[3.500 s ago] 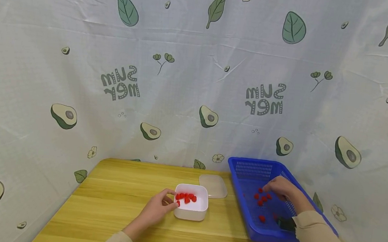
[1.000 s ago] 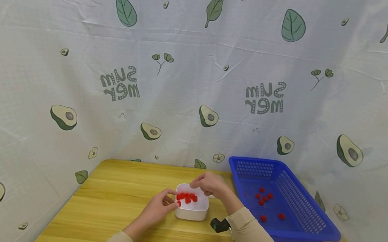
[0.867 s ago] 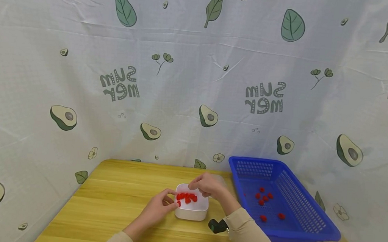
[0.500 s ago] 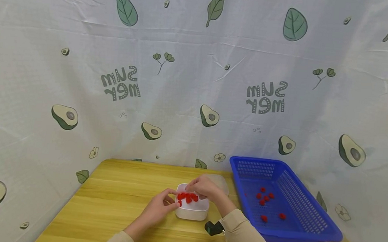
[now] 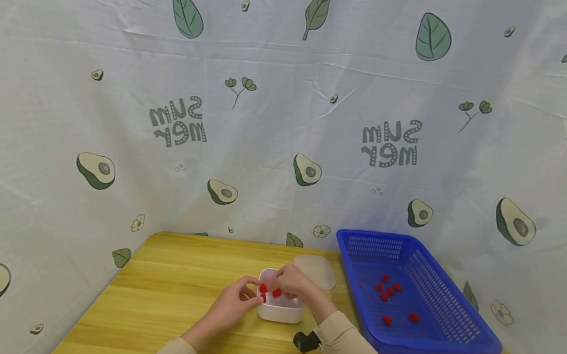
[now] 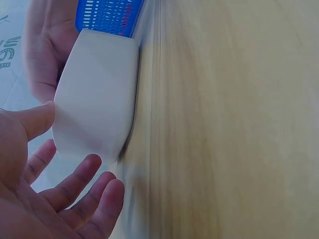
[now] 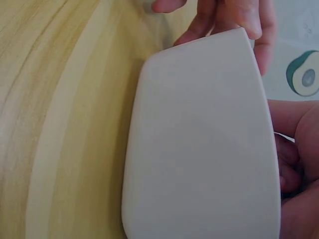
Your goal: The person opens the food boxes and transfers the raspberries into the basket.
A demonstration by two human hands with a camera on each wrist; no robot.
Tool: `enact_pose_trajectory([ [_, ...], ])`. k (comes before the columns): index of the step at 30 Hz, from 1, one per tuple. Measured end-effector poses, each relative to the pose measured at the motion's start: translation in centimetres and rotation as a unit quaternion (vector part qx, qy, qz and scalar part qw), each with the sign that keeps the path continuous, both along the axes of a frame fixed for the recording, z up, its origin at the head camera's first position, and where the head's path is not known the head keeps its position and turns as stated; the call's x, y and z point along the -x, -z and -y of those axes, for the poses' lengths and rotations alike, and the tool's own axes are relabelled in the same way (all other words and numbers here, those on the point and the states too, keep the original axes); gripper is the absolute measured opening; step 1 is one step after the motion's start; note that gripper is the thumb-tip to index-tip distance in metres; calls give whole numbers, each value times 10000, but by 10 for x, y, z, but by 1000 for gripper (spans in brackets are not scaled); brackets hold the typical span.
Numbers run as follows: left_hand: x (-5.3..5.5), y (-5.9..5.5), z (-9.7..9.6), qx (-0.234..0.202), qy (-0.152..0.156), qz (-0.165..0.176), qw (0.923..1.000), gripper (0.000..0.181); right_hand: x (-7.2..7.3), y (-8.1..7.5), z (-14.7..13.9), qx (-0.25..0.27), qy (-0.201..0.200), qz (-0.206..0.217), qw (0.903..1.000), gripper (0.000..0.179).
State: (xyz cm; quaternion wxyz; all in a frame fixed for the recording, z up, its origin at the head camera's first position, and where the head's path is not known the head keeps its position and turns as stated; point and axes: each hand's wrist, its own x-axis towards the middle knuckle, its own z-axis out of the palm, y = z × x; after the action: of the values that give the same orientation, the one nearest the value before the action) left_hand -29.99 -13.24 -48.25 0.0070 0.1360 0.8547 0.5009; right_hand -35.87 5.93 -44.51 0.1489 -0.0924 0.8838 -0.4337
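Left hand (image 5: 230,305): fingers loose, spread, thumb touching rim of white box (image 5: 280,313) on table (image 5: 196,273); steady, light contact seems best, box may slide. Red berries (image 5: 276,293) inside. Right hand (image 5: 296,282): in box, fingers bent, grasp hidden, cannot tell; low, gentle fingertips likely help. Beyond: lid (image 5: 325,272), blue basket (image 5: 425,349) holding more berries. Versus half-second ago: right hand lower, farther left, covering more berries.

I'm working in what looks like a makeshift booth: 1 wood-grain table (image 5: 180,285) pushed up to a hanging cloth (image 5: 283,49) that closes in the back and sides. Avocados (image 5: 307,170), leaves (image 5: 434,37) and 2 whole mirror-reversed "summer" prints (image 5: 391,144) decorate it; the room beyond is hidden.
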Motion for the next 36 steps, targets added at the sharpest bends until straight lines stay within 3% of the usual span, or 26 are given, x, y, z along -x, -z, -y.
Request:
enact_pose_trajectory([
  [8, 1, -1, 0, -41, 17, -65, 10000, 39, -2, 6, 5, -147, 101, -16, 9998, 7],
  [17, 2, 1, -1, -101, 43, -140, 9998, 40, -2, 16, 7, -426, -24, -493, 9979, 19],
  [36, 3, 6, 0, -62, -32, -146, 9999, 42, -2, 22, 12, -532, 9, -780, 9955, 20],
])
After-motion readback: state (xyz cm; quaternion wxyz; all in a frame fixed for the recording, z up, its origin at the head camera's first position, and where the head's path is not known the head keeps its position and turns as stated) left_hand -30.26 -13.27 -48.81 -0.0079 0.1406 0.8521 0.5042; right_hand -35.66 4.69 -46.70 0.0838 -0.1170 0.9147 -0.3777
